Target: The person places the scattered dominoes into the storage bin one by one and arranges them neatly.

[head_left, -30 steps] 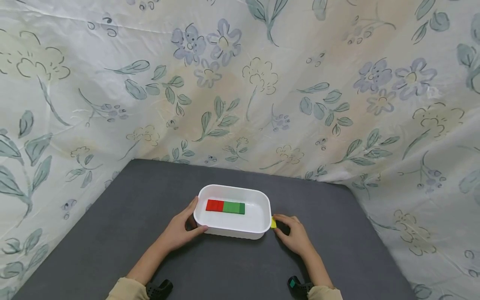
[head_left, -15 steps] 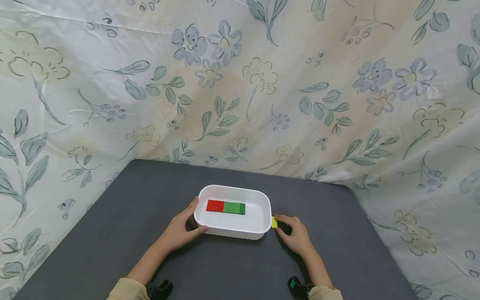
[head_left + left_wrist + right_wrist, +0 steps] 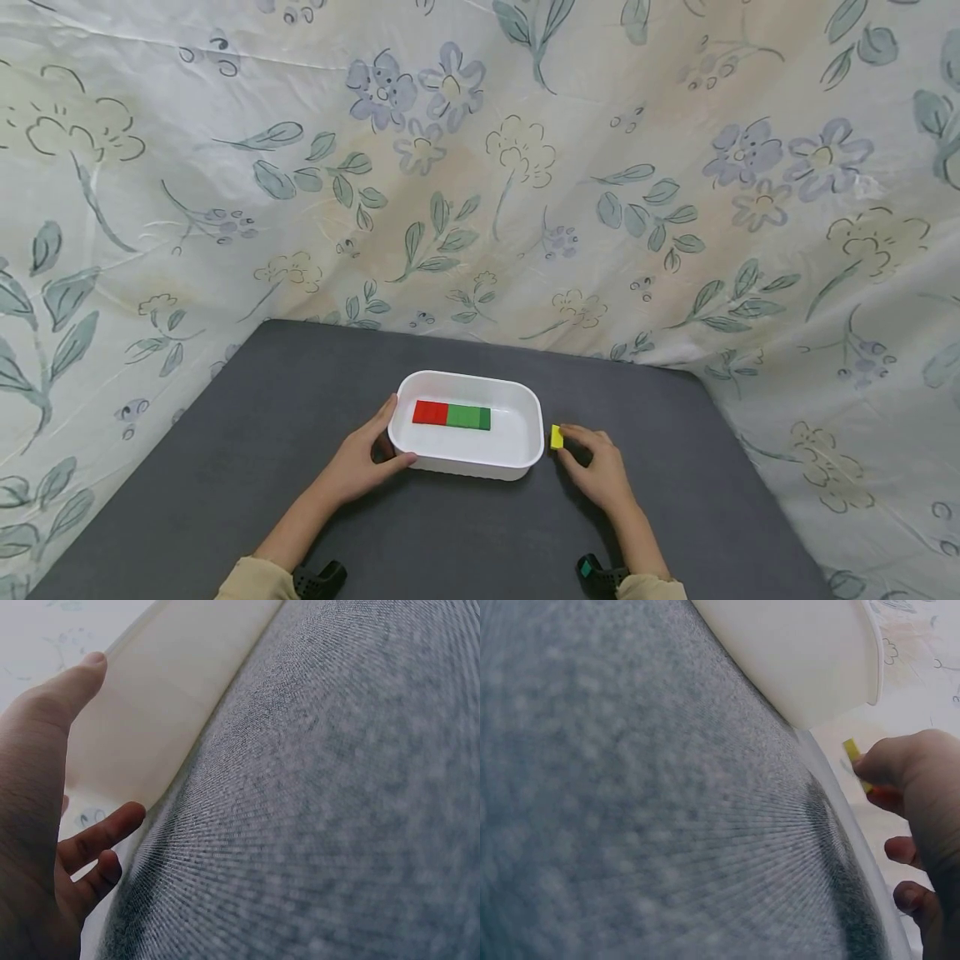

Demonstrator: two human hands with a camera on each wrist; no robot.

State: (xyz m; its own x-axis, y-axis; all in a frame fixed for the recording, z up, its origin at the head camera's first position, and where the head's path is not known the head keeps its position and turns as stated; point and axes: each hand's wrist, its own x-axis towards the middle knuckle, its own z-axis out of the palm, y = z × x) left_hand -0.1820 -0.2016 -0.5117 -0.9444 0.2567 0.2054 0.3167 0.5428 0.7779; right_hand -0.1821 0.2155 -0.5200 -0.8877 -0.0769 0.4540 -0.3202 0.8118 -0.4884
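A white rectangular container (image 3: 510, 429) with rounded corners stands mid-table in the head view. My left hand (image 3: 356, 468) holds its left end, thumb at the front wall and fingers along the left side; in the left wrist view the thumb (image 3: 81, 681) lies near the rim. Inside the container, a red piece (image 3: 431, 412) lies end to end with a green block (image 3: 464, 416). Just right of the container, my right hand (image 3: 600, 473) pinches a small yellow block (image 3: 557, 437) between thumb and fingers, a small gap away from the wall.
A dark grey cloth-covered table (image 3: 465, 542) lies under everything. Behind and beside it hangs a flower-printed curtain (image 3: 465, 192). Black bands (image 3: 318, 579) are worn on both wrists.
My right hand has drawn the yellow block slightly rightward, from against the container's right wall to a short distance off it. The left hand and container stay put.
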